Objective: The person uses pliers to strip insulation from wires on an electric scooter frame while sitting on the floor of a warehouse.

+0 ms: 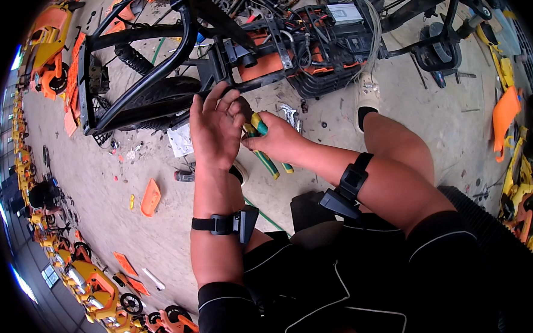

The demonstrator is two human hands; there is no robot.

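Observation:
My right hand (280,138) is closed round a pair of pliers (267,164) with green and yellow handles. The handle ends stick out below my fingers, and the jaws are hard to make out beside my left hand. My left hand (215,133) is raised palm up, its fingers apart and slightly curled, with nothing plainly in it. Its fingertips lie just in front of the lower tube of a black vehicle frame (148,91). To the right, the frame carries a bundle of wires (308,43) and a silver box (344,14).
Scattered metal parts (240,2) lie beyond the frame. On the floor are a white sheet (181,139), a power tool (184,175) and an orange panel (150,198). Yellow and orange vehicles (95,284) line the left side; yellow parts (524,201) lie at right. My shoe (368,95) stands near the frame.

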